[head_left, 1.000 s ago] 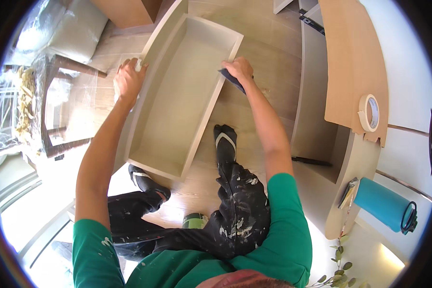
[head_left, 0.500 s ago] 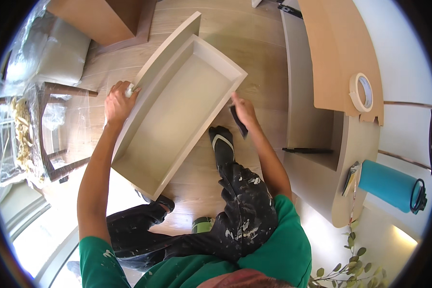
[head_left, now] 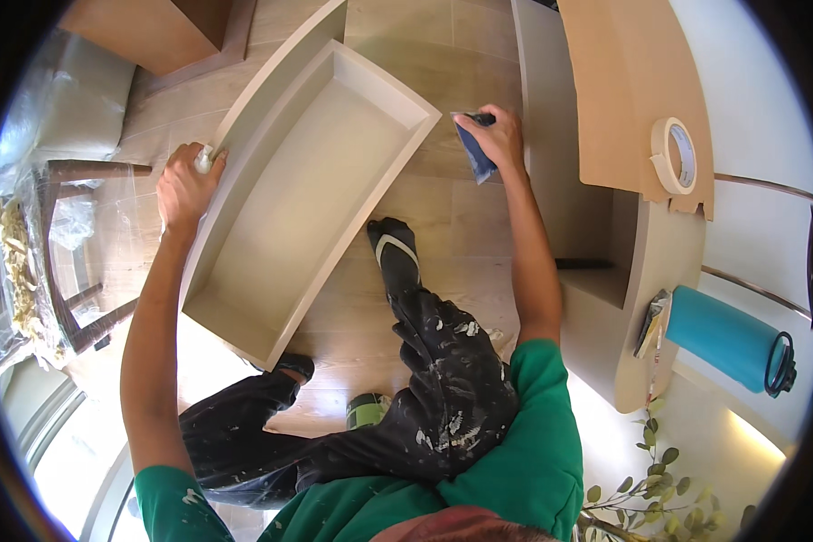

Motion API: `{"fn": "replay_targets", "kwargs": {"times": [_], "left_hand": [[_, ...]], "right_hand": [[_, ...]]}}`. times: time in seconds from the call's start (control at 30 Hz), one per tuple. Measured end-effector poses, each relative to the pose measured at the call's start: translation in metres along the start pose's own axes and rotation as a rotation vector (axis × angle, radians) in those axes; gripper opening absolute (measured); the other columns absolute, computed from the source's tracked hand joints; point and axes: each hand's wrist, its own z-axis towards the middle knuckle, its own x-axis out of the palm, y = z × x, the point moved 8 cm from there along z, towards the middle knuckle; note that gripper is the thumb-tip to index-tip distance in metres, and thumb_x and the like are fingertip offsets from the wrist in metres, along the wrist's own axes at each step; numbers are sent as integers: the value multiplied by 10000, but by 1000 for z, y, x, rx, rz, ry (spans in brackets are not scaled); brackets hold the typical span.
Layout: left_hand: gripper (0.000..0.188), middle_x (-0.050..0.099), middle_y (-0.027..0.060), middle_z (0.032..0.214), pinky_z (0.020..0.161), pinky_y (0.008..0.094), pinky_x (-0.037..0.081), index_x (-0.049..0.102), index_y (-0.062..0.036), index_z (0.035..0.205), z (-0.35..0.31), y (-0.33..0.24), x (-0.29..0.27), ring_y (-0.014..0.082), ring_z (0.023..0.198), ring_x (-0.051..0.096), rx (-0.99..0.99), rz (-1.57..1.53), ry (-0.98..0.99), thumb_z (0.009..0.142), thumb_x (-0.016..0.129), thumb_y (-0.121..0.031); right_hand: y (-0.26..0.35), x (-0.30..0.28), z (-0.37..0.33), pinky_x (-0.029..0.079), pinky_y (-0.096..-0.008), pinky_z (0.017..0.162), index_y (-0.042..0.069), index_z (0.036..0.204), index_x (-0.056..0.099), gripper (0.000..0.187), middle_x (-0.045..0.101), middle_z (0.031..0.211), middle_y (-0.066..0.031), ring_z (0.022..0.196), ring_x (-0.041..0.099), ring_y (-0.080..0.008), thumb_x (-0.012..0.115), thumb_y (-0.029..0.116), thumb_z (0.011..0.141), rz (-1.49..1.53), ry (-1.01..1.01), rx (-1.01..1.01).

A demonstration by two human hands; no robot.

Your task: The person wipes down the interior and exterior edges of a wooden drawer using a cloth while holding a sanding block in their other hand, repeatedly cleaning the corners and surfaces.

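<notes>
A pale beige drawer point(head_left: 307, 181) with a taller front panel point(head_left: 244, 104) lies slanted before me, its inside facing up. My left hand point(head_left: 188, 185) is closed at the outer side of that panel, gripping it by the edge. A small crumpled white thing point(head_left: 204, 159), like a piece of cloth or paper, is pinched between thumb and fingers. To the right of the drawer, off its rim, my right hand point(head_left: 499, 135) is closed around a flat scraper point(head_left: 475, 152) with a bluish blade and black grip. Its exact kind is hard to make out.
At the right stands a beige cabinet point(head_left: 596, 230) with an open bay, cardboard point(head_left: 614, 99), a roll of masking tape point(head_left: 675, 155) and a teal bottle point(head_left: 723, 339). A plastic-wrapped wooden chair point(head_left: 63, 244) is at the left. Between my feet sits a green tin point(head_left: 367, 411).
My right hand has moved away from the drawer's right rim, up and to the right, turning the scraper's face into view. The drawer and left hand appear shifted left with the whole view.
</notes>
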Motion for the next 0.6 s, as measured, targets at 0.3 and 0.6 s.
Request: {"fn": "replay_targets", "kwargs": {"times": [0.3,0.6], "left_hand": [[395,729,168,1052,816,461,567,750,-40,1045,0,-2,-1,393,943,706,-23,4,7,867,779,-391],[381,731,150,1058,824,461,566,751,-56,1047,1,-6,0,386,951,706,-17,1,5,870,775,-393]], "right_hand": [[30,13,20,479,-501,925,104,863,771,445,625,1006,-139,1066,572,-360,901,493,692,-134,-12,-162],[31,15,18,443,-478,906,114,821,753,406,618,997,-115,1027,564,-344,906,465,688,-152,-35,-277]]}}
